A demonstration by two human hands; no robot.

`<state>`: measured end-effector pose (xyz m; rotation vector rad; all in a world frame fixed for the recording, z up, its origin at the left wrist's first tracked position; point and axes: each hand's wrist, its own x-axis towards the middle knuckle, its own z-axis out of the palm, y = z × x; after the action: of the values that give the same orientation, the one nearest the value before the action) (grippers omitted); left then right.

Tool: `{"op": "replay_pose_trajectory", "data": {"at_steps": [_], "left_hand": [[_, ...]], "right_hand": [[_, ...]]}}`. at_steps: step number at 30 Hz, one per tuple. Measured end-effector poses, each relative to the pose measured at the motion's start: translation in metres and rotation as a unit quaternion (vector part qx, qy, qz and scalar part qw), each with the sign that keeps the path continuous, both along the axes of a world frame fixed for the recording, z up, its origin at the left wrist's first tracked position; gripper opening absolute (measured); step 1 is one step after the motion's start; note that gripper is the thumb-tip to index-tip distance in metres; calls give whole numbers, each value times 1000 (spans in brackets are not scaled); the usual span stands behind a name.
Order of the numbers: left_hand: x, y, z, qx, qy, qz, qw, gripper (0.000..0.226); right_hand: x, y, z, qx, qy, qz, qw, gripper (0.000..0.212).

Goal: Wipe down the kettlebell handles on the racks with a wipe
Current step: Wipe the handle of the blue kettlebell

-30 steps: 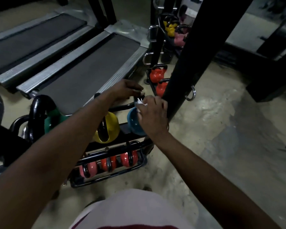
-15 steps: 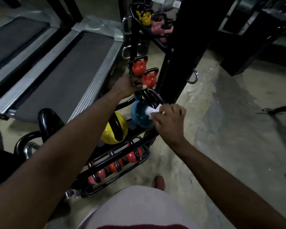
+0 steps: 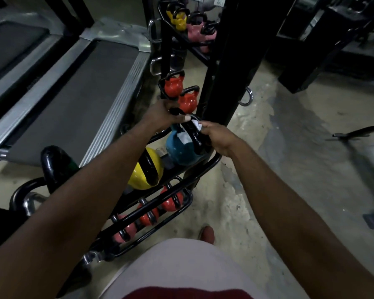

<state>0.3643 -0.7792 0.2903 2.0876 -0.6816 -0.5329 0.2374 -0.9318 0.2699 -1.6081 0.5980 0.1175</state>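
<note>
A blue kettlebell (image 3: pixel 181 151) with a black handle (image 3: pixel 193 134) stands at the right end of the black rack's (image 3: pixel 203 169) upper tier. My right hand (image 3: pixel 219 137) pinches a white wipe (image 3: pixel 197 125) against the top of that handle; a strip of wipe also shows on the handle's left side. My left hand (image 3: pixel 167 114) grips the top of the same handle from the left. A yellow kettlebell (image 3: pixel 146 172) stands beside the blue one. Red and pink kettlebells (image 3: pixel 170 200) fill the lower tier.
Two orange kettlebells (image 3: pixel 187 101) sit on a second rack just beyond my hands, with yellow and pink ones (image 3: pixel 194 29) higher up. A thick black post (image 3: pixel 229 67) rises to the right of the blue kettlebell. Treadmills (image 3: pixel 78 91) lie to the left, concrete floor (image 3: pixel 289 169) to the right.
The view has shifted closer and rightward. My right hand slid the wipe up from the side of the blue kettlebell's handle to its top. My left hand stays at the handle's top.
</note>
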Motion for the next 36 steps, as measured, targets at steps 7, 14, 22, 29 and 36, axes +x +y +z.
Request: {"op": "replay_pose_trajectory", "data": {"at_steps": [7, 14, 22, 29, 36], "left_hand": [[-5, 2, 1, -15, 14, -2, 1000, 51], [-8, 1, 6, -25, 31, -10, 999, 51], [-7, -3, 5, -2, 27, 13, 1000, 46], [-6, -2, 5, 4, 64, 27, 998, 53], [-6, -6, 3, 25, 49, 38, 998, 66]], "right_hand": [[-63, 7, -37, -103, -136, -47, 984, 12], [-82, 57, -63, -430, -213, -148, 865, 12], [-8, 49, 0, -504, -178, -70, 842, 17], [-38, 13, -10, -69, -62, -74, 993, 18], [-2, -4, -11, 73, 10, -15, 997, 37]]}}
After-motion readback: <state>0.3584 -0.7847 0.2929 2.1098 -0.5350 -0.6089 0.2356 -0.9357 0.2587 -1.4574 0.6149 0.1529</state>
